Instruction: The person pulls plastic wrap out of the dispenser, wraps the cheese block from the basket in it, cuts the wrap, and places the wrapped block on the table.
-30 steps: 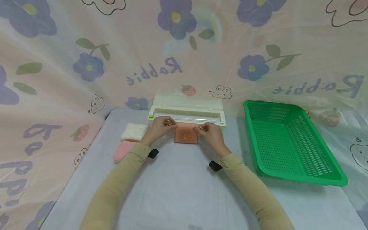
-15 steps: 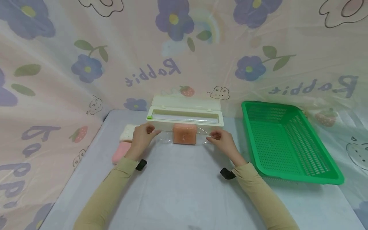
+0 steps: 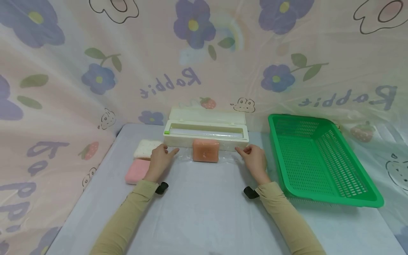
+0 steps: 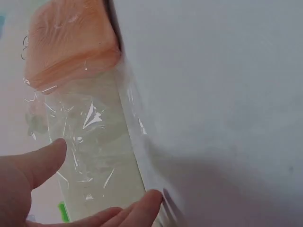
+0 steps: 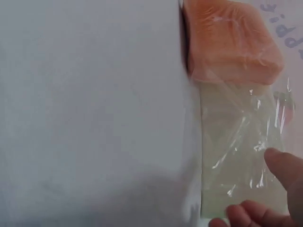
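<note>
An orange bread-slice-shaped block (image 3: 205, 150), covered in clear cling film, stands in front of the cream cling film box (image 3: 178, 142). Loose film (image 4: 90, 123) spreads from both of its sides. Left of the block, my left hand (image 3: 160, 159) has its thumb and fingers apart beside the film's end, holding nothing visible. On the other side, my right hand (image 3: 255, 161) is likewise spread near the film's right end (image 5: 241, 142), thumb apart from the fingers. Whether any fingertip still touches the film is hard to tell.
The box's lid (image 3: 207, 115) stands raised, with a film roll (image 3: 207, 133) inside. A white speckled block (image 3: 145, 148) and a pink block (image 3: 137, 171) lie beside my left hand. At the right is a green plastic basket (image 3: 291, 177). A patterned curtain backs the table.
Both hands have moved outward from the orange block, drawing the film out sideways. Their pinching fingers have since parted, leaving the film spread at the block's sides.
</note>
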Demonstrator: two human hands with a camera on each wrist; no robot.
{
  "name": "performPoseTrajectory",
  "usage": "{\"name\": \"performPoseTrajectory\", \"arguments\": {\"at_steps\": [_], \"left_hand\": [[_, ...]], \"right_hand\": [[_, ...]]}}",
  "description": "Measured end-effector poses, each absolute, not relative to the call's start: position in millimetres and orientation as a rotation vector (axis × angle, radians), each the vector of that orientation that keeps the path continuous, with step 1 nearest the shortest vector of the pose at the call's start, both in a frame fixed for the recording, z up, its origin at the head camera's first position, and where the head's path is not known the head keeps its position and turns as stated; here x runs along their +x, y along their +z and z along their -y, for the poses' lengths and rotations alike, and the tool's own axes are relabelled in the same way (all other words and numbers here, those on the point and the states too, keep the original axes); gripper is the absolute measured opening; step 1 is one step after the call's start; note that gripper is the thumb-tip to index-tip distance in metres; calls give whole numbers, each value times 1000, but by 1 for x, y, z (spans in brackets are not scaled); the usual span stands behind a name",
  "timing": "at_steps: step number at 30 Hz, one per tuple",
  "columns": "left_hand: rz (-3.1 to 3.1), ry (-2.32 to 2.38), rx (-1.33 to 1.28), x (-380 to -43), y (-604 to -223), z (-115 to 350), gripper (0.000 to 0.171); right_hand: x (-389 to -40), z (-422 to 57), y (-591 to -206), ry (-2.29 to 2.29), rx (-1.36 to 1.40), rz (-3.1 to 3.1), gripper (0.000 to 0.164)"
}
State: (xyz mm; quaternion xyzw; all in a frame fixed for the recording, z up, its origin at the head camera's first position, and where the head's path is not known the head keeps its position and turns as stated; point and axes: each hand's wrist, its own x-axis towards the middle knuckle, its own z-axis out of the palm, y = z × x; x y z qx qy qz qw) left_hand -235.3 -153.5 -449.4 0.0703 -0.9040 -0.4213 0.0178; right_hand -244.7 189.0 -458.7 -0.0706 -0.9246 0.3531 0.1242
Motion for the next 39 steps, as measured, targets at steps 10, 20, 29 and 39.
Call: {"name": "performPoseTrajectory", "arguments": {"at_steps": [10, 20, 29, 39], "left_hand": [[2688, -1813, 244, -246, -448, 153, 71], [2466, -1941, 281, -245, -444, 153, 28], [2298, -2101, 349, -245, -443, 152, 22], [2299, -2084, 365, -250, -446, 152, 22]], "right_hand": [[-252, -195, -468, 1708, -251, 2601, 42], [-254, -193, -468, 2045, -314, 2465, 34], [-255, -192, -466, 2067, -329, 2459, 24], [-259, -196, -468, 2119, -363, 2460, 28]]}}
